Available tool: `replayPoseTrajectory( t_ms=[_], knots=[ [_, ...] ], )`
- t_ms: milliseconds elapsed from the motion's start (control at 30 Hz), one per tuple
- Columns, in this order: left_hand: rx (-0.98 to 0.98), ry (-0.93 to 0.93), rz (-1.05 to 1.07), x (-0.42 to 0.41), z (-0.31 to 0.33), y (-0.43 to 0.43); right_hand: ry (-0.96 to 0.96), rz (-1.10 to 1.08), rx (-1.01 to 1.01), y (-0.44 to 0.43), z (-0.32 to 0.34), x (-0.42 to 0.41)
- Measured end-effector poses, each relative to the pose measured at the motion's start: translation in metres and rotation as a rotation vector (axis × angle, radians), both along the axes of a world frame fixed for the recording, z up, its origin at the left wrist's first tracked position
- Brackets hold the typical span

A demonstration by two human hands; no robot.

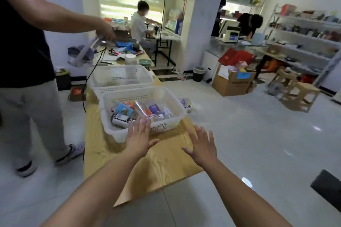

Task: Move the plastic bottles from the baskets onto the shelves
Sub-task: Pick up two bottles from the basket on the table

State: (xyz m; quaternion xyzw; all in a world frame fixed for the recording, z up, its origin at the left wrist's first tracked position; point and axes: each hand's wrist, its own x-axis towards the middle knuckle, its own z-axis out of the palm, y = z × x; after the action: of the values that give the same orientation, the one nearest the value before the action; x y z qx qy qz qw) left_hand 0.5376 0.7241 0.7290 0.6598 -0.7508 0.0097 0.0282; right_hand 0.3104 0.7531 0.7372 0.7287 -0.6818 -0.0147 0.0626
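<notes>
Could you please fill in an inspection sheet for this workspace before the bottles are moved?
Surface: wooden table, long, light wood grain.
Job's things: near basket holds plastic bottles; far basket looks almost empty; shelves stand at the far right.
Clutter: loose bottle on the table beside the near basket; small items crowd the table's far end.
Hands: left hand by the near basket's front edge, right hand over the table; both have straight, spread fingers and hold nothing.
Cables: black cable hangs off the table's left side.
Surroundings: standing person at left, seated person, cardboard boxes, bin, wooden stools.
</notes>
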Motion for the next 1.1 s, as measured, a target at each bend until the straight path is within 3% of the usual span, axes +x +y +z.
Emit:
replayPoseTrajectory(
  t_ms=[100,367,800,933,1100],
  knots=[
    [0.016,-0.05,0.06,0.022,-0.002,-0.04,-0.088,0.001,0.045,-0.047,-0.007,0.01],
    [0.132,-0.127,0.192,0.044,-0.023,-0.103,-0.048,0.119,0.105,-0.149,-0.023,0.01],
    [0.316,-0.246,0.319,0.013,-0.052,-0.196,0.047,0.403,0.261,-0.308,-0.06,-0.004],
    [0.406,-0.169,0.345,0.021,-0.067,-0.208,0.021,0.468,0.448,-0.335,-0.078,0.007],
    [0.59,0.05,0.341,0.037,-0.076,-0.225,-0.161,0.294,0.658,-0.346,-0.099,0.034]
  ],
)
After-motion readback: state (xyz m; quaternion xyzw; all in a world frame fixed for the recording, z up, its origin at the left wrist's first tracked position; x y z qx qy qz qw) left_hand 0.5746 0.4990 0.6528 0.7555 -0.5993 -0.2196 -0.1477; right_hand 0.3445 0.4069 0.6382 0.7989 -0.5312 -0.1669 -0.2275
